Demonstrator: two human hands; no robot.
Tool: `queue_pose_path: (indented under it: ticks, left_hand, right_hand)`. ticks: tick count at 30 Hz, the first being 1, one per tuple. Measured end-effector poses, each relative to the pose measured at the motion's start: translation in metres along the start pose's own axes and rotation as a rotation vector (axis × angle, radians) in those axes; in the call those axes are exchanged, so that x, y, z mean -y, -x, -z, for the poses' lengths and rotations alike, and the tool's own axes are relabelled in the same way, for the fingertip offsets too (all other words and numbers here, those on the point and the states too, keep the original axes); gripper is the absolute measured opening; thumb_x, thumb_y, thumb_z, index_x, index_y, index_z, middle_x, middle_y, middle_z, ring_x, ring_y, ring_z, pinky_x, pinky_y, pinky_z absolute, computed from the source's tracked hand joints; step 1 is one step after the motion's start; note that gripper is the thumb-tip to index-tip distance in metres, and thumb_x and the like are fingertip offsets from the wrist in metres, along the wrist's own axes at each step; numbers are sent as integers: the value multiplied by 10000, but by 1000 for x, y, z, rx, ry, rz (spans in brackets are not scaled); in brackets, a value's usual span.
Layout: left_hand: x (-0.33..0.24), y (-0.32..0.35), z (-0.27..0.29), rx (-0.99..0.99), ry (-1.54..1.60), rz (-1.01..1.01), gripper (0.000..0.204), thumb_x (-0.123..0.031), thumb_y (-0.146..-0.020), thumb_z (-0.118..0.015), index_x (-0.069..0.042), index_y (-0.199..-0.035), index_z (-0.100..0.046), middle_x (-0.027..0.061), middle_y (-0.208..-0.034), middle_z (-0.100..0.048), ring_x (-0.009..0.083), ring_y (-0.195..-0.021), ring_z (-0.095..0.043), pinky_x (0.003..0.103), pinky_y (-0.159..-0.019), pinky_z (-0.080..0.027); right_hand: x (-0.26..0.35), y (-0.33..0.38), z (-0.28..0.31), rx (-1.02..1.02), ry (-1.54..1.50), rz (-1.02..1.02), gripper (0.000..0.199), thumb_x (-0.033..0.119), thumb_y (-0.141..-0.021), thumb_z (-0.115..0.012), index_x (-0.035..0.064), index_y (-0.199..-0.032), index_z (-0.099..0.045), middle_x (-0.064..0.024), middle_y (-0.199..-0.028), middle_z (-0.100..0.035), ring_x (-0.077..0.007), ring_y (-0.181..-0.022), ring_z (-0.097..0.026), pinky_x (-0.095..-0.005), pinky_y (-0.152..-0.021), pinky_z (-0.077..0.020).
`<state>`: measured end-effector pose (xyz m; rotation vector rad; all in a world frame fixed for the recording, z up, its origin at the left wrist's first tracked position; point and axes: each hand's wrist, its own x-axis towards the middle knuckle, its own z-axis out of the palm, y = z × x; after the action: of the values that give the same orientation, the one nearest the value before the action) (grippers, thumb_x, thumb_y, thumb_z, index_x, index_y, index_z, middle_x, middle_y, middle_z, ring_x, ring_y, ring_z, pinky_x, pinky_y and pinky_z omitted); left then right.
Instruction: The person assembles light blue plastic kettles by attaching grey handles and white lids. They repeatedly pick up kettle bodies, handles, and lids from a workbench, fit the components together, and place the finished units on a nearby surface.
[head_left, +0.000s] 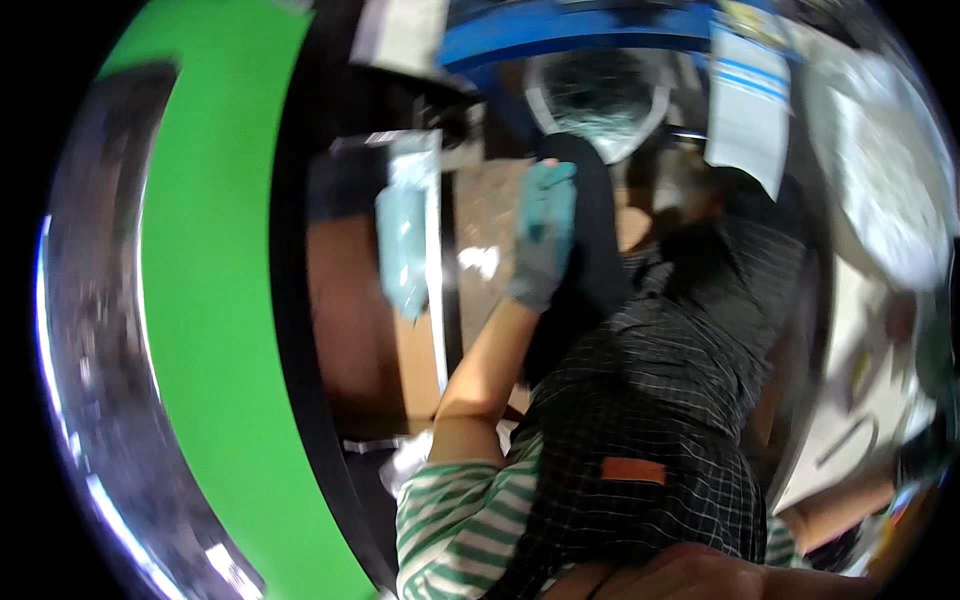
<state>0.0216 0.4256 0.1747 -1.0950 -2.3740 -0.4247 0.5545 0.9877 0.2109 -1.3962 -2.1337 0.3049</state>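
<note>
My left hand point(545, 230), in a teal and grey work glove, lies along my dark trouser leg point(590, 260) near the middle. Its fingers look stretched out and flat, with a bare fingertip at the far end; nothing shows in it. Beside it, to the left, a pale blue shiny piece point(403, 245) hangs along the white edge of an open brown box point(350, 320). At the far right rim my right hand point(922, 455), in a dark glove, is blurred and partly cut off. It is nearest a white table surface point(840, 400); its fingers cannot be made out.
A long green surface point(215, 300) with a black edge curves down the left. Ahead stand a blue frame point(590, 35) and a white-rimmed bin point(600, 95) lined with clear plastic. A white paper sheet point(748, 110) hangs at upper right, near a clear plastic bag point(885, 160).
</note>
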Motion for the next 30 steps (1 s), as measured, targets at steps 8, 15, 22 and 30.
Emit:
queue_pose_path:
  ticks: [8, 15, 22, 30]
  left_hand:
    - [76, 143, -40, 85, 514, 990, 441, -326, -971, -681, -3, -1263, -608, 254, -1240, -627, 437, -1180, -611, 469, -1012, -506]
    - [233, 277, -51, -210, -44, 1356, 556, -470, -890, -678, 58, -1065, -658, 299, -1017, -685, 470, -961, -666, 525, -867, -514]
    - [338, 381, -43, -61, -375, 1963, 1251, -905, -681, -704, 34, -1477, -481, 232, -1433, -583, 411, -1299, -607, 533, -1056, -529]
    - [405, 445, -53, -348, 732, 2023, 938, -647, -809, -824, 108, -1322, -605, 198, -1259, -692, 346, -1028, -709, 505, -848, -606]
  right_hand:
    - [-90, -33, 29, -246, 350, 8, 370, 257, -1003, -724, -34, -1228, -683, -147, -1210, -714, -221, -1079, -668, -370, -902, -558]
    - [-61, 29, 11, -388, 322, 189, 342, 209, -1000, -726, -46, -1222, -676, -153, -1255, -705, -245, -1157, -645, -407, -970, -536]
    - [227, 142, -110, 144, -309, 203, 438, 128, -1066, -623, -36, -1466, -552, -168, -1409, -637, -259, -1292, -602, -393, -1149, -439]
    - [267, 167, -161, 323, -39, 549, 422, 190, -995, -754, 12, -1340, -588, -153, -1296, -645, -254, -1146, -629, -384, -1028, -502]
